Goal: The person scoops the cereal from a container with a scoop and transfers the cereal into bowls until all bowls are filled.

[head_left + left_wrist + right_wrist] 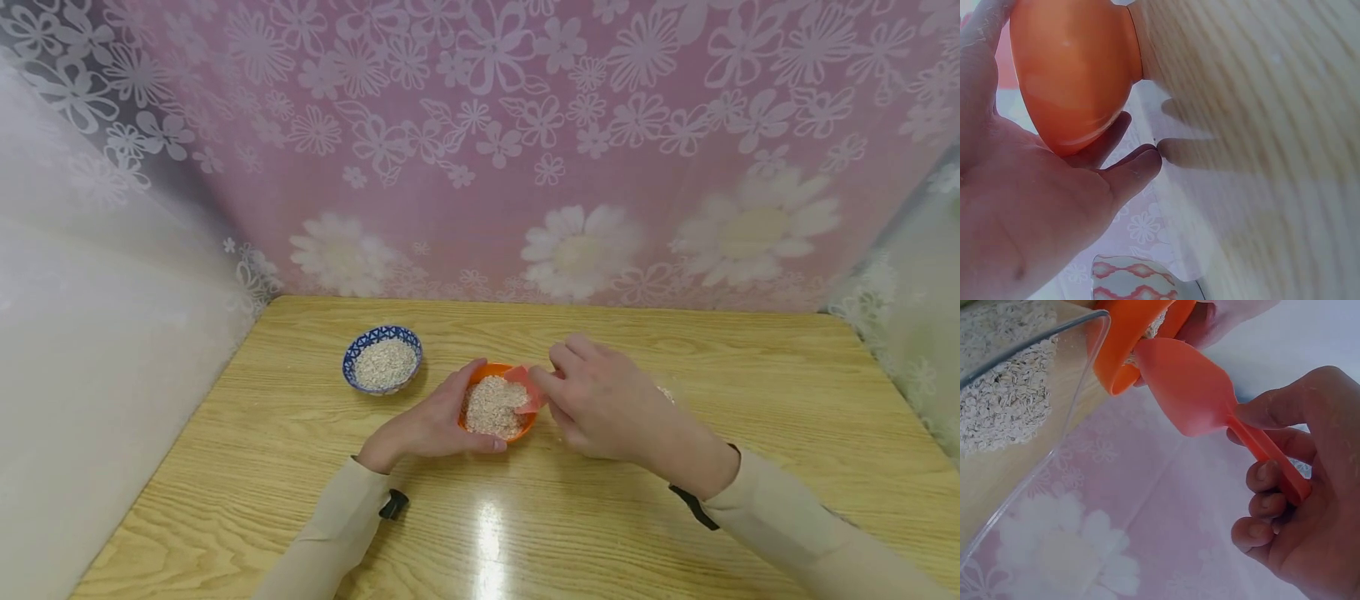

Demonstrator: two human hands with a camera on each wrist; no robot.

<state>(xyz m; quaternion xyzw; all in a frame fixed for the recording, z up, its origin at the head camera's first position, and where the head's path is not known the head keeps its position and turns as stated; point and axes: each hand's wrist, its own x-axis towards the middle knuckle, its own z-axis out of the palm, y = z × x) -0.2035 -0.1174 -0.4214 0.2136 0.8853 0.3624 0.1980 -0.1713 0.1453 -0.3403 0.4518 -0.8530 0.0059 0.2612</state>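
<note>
An orange bowl (531, 427) filled with oat flakes (493, 407) stands on the table. My left hand (431, 421) holds it from the left, thumb on the near side and fingers on the far side; the left wrist view shows its smooth outer wall (1072, 69). In my right hand (607, 404) is a coral-red scoop (1188, 387), gripped by its handle with the fingers curled round it. The scoop's blade is at the right side of the bowl, its tip over the oats. What lies on the blade's inner side is hard to tell.
A blue-and-white patterned bowl (382, 335) of oats sits left of the orange one. A clear container (1063, 434) with oats stands beside the orange bowl in the right wrist view, largely hidden in the head view. Floral curtains (465, 167) bound the wooden table (247, 442).
</note>
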